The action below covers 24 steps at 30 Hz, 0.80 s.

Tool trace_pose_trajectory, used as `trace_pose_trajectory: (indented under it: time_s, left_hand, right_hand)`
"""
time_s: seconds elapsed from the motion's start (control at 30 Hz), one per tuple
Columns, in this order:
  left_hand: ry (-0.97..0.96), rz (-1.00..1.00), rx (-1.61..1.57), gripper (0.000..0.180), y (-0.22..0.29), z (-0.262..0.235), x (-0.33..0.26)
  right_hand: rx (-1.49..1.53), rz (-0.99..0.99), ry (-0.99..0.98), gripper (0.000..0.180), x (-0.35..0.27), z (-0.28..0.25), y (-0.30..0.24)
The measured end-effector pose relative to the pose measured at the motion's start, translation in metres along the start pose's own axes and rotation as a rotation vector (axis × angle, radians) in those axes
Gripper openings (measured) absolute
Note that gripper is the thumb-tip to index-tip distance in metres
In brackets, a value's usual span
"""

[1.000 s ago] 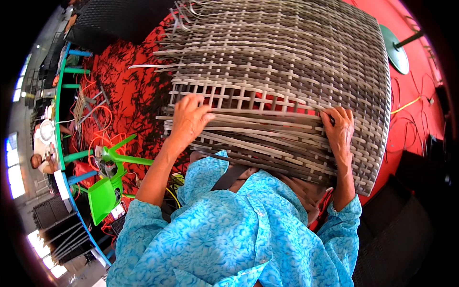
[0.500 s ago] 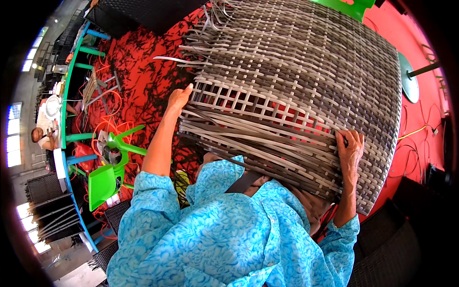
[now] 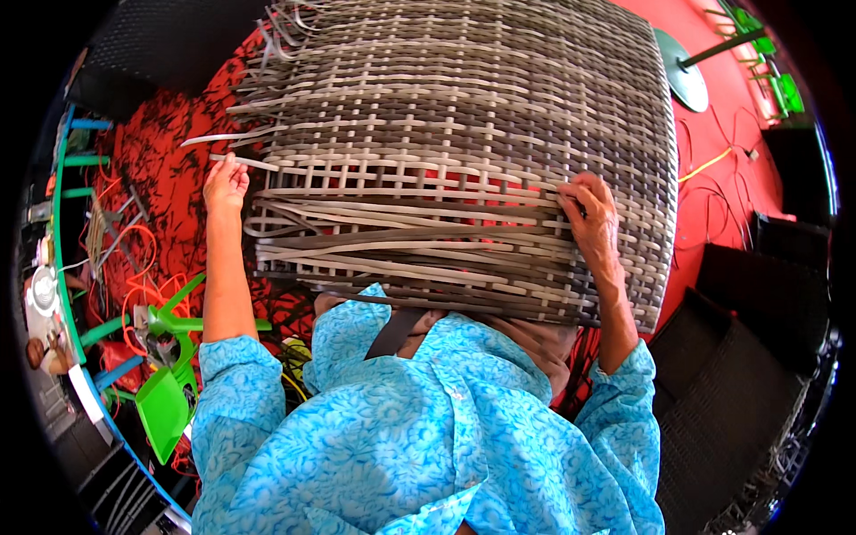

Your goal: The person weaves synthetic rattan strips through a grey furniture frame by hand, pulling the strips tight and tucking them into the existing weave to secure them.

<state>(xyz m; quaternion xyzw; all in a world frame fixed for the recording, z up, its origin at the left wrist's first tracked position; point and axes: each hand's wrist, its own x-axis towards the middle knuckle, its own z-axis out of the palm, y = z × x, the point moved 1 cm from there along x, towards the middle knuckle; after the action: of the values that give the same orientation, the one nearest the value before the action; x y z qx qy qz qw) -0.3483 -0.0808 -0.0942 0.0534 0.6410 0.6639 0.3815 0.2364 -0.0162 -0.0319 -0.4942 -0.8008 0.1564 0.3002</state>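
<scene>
A large woven panel [image 3: 464,125] of grey and beige flat strips lies in front of me, its lower part loosely laced with long loose strips. My left hand [image 3: 225,181] is at the panel's left edge, fingers closed on the end of a pale loose strip [image 3: 254,163] that sticks out sideways. My right hand [image 3: 590,214] rests on the weave near the right side, fingers curled into the strips there. My blue patterned sleeves fill the bottom of the view.
Red floor [image 3: 713,143] with scattered dark strip offcuts and orange cords lies around the panel. A green plastic stool [image 3: 165,392] stands at lower left. Dark woven furniture pieces [image 3: 740,357] sit at right, and a grey round base [image 3: 682,71] at upper right.
My left hand slid from the middle of the weave out to the left edge and took hold of a loose strip end. My right hand stayed on the weave at the right.
</scene>
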Motion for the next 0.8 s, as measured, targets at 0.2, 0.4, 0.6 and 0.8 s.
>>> trace_pose_trajectory:
  time_s: [0.2, 0.4, 0.6, 0.8]
  left_hand:
    - [-0.068, -0.131, 0.280, 0.026, -0.029, 0.001, -0.017]
    - [-0.055, 0.006, 0.058, 0.015, -0.016, 0.023, -0.012]
    - [0.020, -0.055, 0.220, 0.022, -0.022, 0.010, -0.012]
    - [-0.073, 1.028, 1.504, 0.014, 0.017, 0.095, -0.144]
  right_hand:
    - [-0.085, -0.015, 0.011, 0.013, 0.002, 0.012, 0.007]
    - [-0.153, -0.162, 0.014, 0.018, -0.007, 0.007, -0.012]
    - [-0.155, -0.059, 0.006, 0.015, -0.017, 0.021, -0.037]
    - [-0.229, -0.036, -0.023, 0.019, -0.031, 0.013, -0.044]
